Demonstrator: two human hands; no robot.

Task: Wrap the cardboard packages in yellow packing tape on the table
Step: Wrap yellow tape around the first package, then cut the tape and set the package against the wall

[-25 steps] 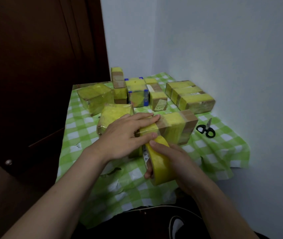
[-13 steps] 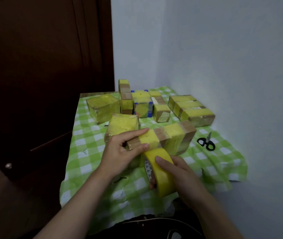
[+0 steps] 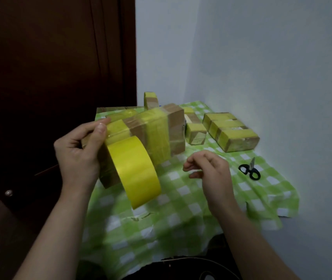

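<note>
- The box [image 3: 157, 130], brown with two yellow bands, is now held up off the table [image 3: 181, 209], its near left end low and its far end tilted up; half a second ago it lay on the cloth.
- The tape roll [image 3: 136, 172] hangs on edge against the box's near side, joined to it by a strip that runs up over the near end.
- The left hand [image 3: 78, 150] grips the box's near end, thumb pressed on the tape on top, fingers curled round the side. Before, it lay across the top.
- The right hand [image 3: 209, 170] has let go of the roll. It hovers over the cloth to the right of the roll, fingers loosely curled and holding nothing.
- Wrapped boxes [image 3: 232, 132] lie far right by the wall.
- Scissors [image 3: 250, 170] lie on the cloth, right of the right hand, as before.
</note>
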